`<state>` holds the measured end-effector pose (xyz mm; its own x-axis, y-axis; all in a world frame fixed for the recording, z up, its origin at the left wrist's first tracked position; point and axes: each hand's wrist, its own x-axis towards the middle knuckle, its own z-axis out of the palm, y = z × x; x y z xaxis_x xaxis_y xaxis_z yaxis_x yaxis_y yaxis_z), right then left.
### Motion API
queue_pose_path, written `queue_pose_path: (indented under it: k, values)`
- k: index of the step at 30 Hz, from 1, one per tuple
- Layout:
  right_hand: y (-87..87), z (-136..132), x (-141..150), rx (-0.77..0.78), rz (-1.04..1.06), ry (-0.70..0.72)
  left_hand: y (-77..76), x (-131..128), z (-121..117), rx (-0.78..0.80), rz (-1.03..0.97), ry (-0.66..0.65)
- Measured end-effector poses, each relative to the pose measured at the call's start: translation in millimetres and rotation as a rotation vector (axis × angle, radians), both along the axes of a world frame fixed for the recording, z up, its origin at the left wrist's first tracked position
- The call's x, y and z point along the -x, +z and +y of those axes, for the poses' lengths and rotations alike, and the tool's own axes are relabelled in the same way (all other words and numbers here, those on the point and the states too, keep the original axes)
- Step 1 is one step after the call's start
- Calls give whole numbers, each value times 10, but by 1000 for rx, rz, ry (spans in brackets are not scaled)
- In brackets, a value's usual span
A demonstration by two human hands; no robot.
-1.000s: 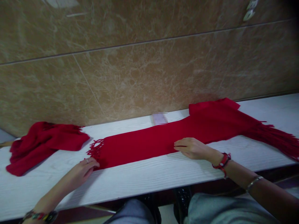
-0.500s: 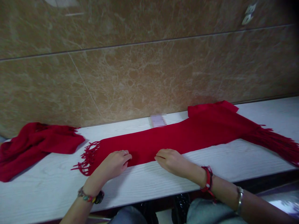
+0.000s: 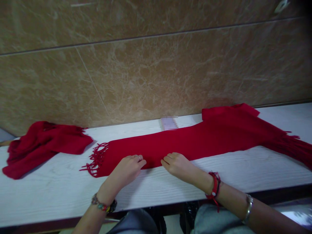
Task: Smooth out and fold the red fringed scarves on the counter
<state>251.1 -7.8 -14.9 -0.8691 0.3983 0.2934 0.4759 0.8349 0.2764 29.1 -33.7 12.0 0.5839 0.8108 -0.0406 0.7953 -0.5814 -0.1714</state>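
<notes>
A long red scarf point(image 3: 185, 143) with fringed ends lies across the white tabletop, spread flat on its left part and folded over on itself at the right. My left hand point(image 3: 131, 167), with a ring on one finger, is closed on the scarf's near edge, left of centre. A short way to its right, my right hand point(image 3: 174, 164) pinches the same near edge. The fingertips of both hands are partly hidden from this angle. Loose tassels hang out at the scarf's left end, beyond my left hand.
A second red scarf point(image 3: 48, 143) lies bunched up at the left. Against the brown marbled wall point(image 3: 146, 74) sits a small pale purple item point(image 3: 168, 123), blurred out. The white table's point(image 3: 60, 195) front edge runs just above my legs.
My left hand has slid rightward along the scarf's near edge, closer to my right hand. The camera view has shifted slightly, while both scarves look much the same.
</notes>
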Motion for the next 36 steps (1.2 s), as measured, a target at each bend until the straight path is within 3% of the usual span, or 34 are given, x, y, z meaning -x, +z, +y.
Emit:
queue_pose_path:
  k: [9,15,20,26,36]
  values:
    - [62,-47,-32,-1,3,-5,-76,93,-7,-8,-27,86]
    - [28,-18,-14,-12,49,-29,-66,19,29,-77,-14,198]
    - [14,1,-2,11,80,-36,-40,-25,32,-92,-11,216]
    - [-1,-21,-63,25,85,44,66,124,-44,-25,12,88]
    - [-14,-50,-109,54,53,48,84,390,-159,93,18,208]
